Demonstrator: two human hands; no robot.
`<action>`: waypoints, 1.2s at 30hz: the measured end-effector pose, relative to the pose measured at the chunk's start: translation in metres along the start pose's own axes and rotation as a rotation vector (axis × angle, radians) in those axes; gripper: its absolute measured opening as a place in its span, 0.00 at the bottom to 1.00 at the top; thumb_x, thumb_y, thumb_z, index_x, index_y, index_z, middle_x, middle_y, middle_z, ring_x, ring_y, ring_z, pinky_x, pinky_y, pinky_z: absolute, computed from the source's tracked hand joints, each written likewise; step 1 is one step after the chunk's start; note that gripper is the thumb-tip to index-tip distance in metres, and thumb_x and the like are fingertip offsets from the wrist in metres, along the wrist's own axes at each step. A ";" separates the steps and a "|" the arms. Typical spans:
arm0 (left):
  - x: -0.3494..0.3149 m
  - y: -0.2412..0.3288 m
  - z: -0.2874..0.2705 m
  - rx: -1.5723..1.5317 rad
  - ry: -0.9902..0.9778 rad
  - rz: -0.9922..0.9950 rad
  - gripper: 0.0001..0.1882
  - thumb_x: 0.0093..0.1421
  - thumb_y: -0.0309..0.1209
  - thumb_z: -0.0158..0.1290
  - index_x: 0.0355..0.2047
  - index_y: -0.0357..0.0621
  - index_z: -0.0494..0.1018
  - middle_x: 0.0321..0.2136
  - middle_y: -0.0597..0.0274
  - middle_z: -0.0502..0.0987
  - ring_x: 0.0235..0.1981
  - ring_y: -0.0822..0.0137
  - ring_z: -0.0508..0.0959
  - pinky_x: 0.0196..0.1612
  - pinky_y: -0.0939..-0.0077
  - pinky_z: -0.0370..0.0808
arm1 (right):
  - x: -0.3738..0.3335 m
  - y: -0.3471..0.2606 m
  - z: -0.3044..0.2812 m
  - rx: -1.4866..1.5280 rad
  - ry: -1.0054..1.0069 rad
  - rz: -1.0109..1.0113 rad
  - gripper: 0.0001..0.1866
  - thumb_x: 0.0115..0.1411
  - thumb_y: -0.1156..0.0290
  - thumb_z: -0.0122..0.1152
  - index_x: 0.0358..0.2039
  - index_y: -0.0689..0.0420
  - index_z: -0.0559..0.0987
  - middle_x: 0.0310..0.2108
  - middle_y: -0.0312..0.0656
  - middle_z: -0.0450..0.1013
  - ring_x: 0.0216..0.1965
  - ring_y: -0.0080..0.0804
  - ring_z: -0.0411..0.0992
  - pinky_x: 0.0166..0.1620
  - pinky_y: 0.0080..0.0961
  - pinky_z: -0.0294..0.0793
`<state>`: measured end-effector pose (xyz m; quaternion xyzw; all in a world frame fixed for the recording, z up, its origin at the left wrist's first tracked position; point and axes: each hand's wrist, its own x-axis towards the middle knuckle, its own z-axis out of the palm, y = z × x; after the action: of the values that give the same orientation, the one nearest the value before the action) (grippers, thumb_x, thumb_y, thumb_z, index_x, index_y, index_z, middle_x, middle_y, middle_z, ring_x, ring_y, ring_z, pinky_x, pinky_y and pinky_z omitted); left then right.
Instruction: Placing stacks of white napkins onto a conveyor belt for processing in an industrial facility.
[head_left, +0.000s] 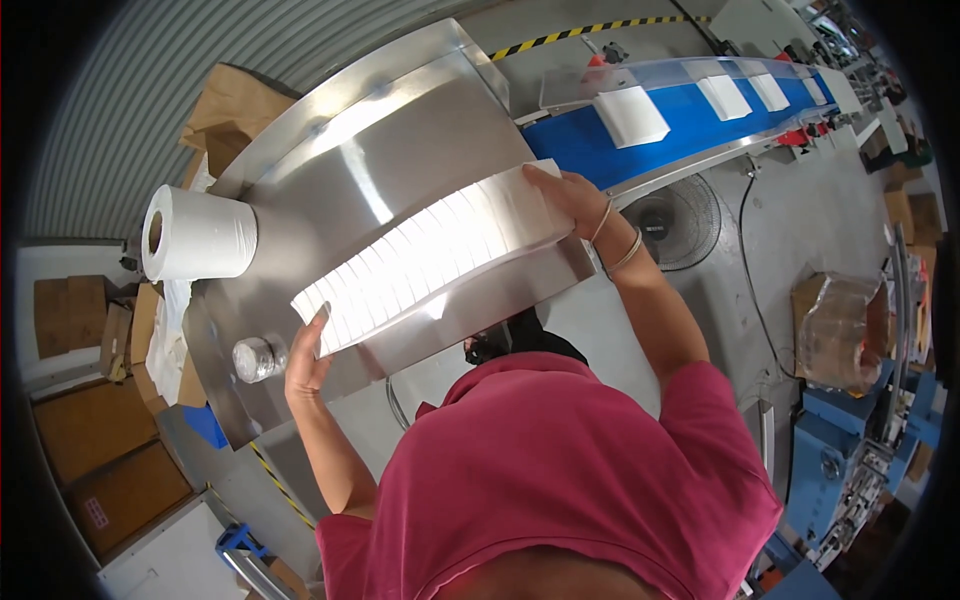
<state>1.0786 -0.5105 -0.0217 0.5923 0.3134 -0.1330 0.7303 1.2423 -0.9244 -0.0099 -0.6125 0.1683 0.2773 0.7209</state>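
White row of stacked tissue packs [430,255] pressed endwise between left hand [305,360] and right hand [570,198], palms flat, on steel table [400,130]; 1 paper roll [198,233] nearby.

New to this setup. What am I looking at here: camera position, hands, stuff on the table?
One picture, from a fisheye camera worn on a person's head, looking down; edges bend. No robot: two bare hands. The left hand and right hand press on opposite ends of a long row of white pads lying on a stainless steel table. Also on the table: a white paper roll and a small clear jar. Behind it a blue conveyor belt carries single white pads. A floor fan stands below, cardboard boxes at left.
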 end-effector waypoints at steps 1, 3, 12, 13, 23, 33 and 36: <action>-0.001 0.001 0.002 -0.006 -0.016 0.005 0.28 0.55 0.42 0.51 0.54 0.43 0.62 0.48 0.64 0.70 0.47 0.67 0.70 0.47 0.69 0.66 | 0.001 -0.001 -0.002 0.000 0.000 0.000 0.27 0.54 0.53 0.57 0.43 0.67 0.72 0.34 0.42 0.73 0.34 0.26 0.72 0.36 0.19 0.72; -0.002 0.000 0.002 -0.013 -0.030 0.010 0.28 0.55 0.43 0.51 0.53 0.43 0.62 0.48 0.64 0.70 0.47 0.67 0.70 0.46 0.69 0.66 | 0.002 -0.004 -0.006 0.199 -0.065 0.099 0.22 0.54 0.60 0.58 0.42 0.65 0.73 0.33 0.43 0.74 0.32 0.29 0.74 0.35 0.22 0.72; -0.009 0.004 0.019 -0.021 -0.019 0.009 0.33 0.53 0.44 0.54 0.54 0.39 0.61 0.48 0.63 0.69 0.48 0.68 0.68 0.47 0.72 0.62 | 0.063 0.039 -0.075 0.731 0.116 -0.107 0.19 0.55 0.62 0.58 0.44 0.57 0.70 0.37 0.42 0.72 0.40 0.41 0.71 0.40 0.33 0.73; -0.008 0.004 0.020 -0.014 -0.030 0.010 0.32 0.53 0.44 0.54 0.53 0.39 0.61 0.47 0.63 0.69 0.47 0.69 0.68 0.46 0.73 0.63 | 0.056 0.031 -0.072 0.652 0.206 -0.052 0.25 0.55 0.57 0.58 0.48 0.57 0.67 0.41 0.44 0.70 0.43 0.40 0.69 0.41 0.33 0.73; 0.001 0.006 0.030 0.014 -0.044 -0.009 0.33 0.52 0.44 0.55 0.53 0.37 0.62 0.46 0.63 0.70 0.45 0.71 0.68 0.42 0.74 0.63 | 0.006 0.001 -0.002 0.075 -0.068 0.032 0.22 0.55 0.55 0.57 0.41 0.61 0.74 0.37 0.39 0.73 0.32 0.27 0.73 0.37 0.23 0.72; 0.000 0.006 0.025 0.009 -0.017 -0.031 0.35 0.51 0.44 0.57 0.54 0.36 0.60 0.49 0.61 0.68 0.48 0.68 0.66 0.46 0.72 0.62 | 0.054 0.032 -0.072 0.128 0.044 -0.102 0.22 0.55 0.58 0.56 0.41 0.65 0.72 0.33 0.45 0.74 0.37 0.38 0.73 0.41 0.31 0.73; 0.002 0.004 0.033 -0.005 -0.055 -0.019 0.35 0.51 0.43 0.57 0.54 0.36 0.60 0.49 0.61 0.67 0.48 0.67 0.66 0.47 0.71 0.62 | 0.065 0.034 -0.073 0.728 0.107 -0.085 0.28 0.56 0.55 0.55 0.47 0.67 0.66 0.42 0.49 0.70 0.38 0.43 0.72 0.44 0.34 0.72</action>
<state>1.0924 -0.5407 -0.0169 0.5836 0.2994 -0.1556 0.7386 1.2799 -0.9804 -0.0884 -0.3360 0.2679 0.1368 0.8926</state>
